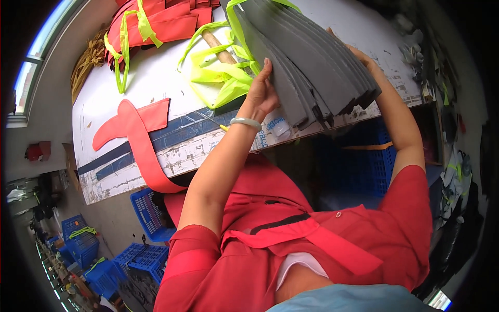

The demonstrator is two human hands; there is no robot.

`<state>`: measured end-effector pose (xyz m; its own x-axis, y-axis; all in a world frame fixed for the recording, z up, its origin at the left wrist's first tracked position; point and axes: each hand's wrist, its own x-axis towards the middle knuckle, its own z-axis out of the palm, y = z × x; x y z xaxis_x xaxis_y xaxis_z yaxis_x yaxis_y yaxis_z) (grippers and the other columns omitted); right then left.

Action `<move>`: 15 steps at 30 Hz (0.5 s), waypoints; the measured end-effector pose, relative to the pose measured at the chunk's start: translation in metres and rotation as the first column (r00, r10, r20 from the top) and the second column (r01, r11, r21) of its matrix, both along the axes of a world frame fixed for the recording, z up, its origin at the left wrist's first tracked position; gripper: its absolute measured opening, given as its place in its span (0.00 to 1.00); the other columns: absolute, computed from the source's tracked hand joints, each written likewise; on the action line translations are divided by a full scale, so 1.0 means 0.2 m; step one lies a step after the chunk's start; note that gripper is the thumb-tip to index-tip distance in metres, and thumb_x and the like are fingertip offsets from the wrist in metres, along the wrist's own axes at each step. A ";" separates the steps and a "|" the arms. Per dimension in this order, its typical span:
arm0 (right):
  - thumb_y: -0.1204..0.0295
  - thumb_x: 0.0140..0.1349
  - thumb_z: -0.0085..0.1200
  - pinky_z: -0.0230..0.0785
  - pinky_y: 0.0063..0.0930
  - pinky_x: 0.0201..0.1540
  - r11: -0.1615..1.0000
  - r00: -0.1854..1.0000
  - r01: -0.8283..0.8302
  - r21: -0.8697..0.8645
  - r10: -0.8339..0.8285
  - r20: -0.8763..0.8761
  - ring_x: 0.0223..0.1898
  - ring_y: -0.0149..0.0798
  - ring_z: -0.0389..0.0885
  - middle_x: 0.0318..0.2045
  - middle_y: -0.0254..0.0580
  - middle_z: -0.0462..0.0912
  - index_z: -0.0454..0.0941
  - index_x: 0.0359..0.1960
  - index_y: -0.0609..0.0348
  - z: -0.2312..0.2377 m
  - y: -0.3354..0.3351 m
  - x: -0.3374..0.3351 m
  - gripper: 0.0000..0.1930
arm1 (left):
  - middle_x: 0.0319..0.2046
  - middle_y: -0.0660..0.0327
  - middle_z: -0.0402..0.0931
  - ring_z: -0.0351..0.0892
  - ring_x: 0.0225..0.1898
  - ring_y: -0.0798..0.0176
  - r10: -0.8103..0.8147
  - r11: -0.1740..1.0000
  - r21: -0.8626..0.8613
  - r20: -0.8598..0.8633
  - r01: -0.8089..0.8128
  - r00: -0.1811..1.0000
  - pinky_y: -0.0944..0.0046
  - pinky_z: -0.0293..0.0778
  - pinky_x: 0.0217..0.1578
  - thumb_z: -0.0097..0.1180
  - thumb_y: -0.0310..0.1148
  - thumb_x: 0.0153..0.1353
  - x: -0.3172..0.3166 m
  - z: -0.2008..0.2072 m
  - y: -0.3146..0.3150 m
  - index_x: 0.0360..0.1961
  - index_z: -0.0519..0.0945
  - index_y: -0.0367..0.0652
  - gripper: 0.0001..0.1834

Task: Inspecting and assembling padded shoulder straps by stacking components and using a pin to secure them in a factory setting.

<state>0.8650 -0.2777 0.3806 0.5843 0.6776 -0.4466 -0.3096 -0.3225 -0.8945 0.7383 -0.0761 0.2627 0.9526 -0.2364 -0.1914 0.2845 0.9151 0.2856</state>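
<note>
A thick bundle of long dark grey fabric strips (317,57) is held up at a slant over the table's near edge, its lower ends fanned apart. My left hand (262,94) presses on the bundle's left side, thumb pointing up and fingers partly curled. From the right, my right hand (359,56) grips the other side, and most of its fingers are hidden behind the strips. A neon yellow ribbon (240,32) runs along the bundle's left edge. Crumpled neon yellow strips (221,78) lie beside my left hand, with a wooden stick (218,47) among them.
On the white worktable (93,117), a curved red fabric piece (138,135) hangs over the front edge. Red strips (161,26) tied with yellow ribbon are piled at the far left. A thin yellow-tipped tool (223,127) lies near my left wrist. Blue crates (150,213) stand below.
</note>
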 end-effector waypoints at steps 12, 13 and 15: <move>0.42 0.63 0.46 0.80 0.20 0.37 0.989 0.993 -0.039 0.142 0.022 0.120 0.39 0.28 0.84 0.43 0.39 0.83 0.74 0.58 0.52 0.23 0.27 -0.32 0.31 | 0.57 0.51 0.71 0.68 0.60 0.48 0.105 0.977 -0.195 0.091 -0.086 0.990 0.46 0.61 0.63 0.56 0.54 0.60 -0.34 0.09 0.24 0.59 0.70 0.40 0.34; 0.42 0.63 0.46 0.80 0.20 0.37 0.988 0.993 -0.039 0.147 0.023 0.112 0.39 0.28 0.84 0.43 0.39 0.83 0.74 0.58 0.52 0.23 0.33 -0.36 0.31 | 0.57 0.51 0.71 0.68 0.60 0.48 0.119 0.966 -0.241 0.086 -0.095 0.989 0.45 0.61 0.63 0.56 0.55 0.60 -0.39 0.08 0.29 0.58 0.71 0.39 0.34; 0.42 0.65 0.43 0.74 0.24 0.51 0.994 0.967 -0.103 -0.043 0.110 0.230 0.51 0.32 0.79 0.55 0.43 0.77 0.66 0.65 0.52 0.27 0.49 -0.46 0.34 | 0.59 0.50 0.70 0.67 0.61 0.48 0.126 0.884 -0.468 0.235 -0.001 0.964 0.45 0.61 0.64 0.52 0.51 0.64 -0.47 0.01 0.40 0.58 0.72 0.39 0.30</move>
<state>0.7724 -0.1800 0.4346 0.5994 0.7297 -0.3290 -0.0576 -0.3707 -0.9270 0.6437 0.0035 0.2646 0.9695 -0.1751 0.1716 0.1967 0.9733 -0.1180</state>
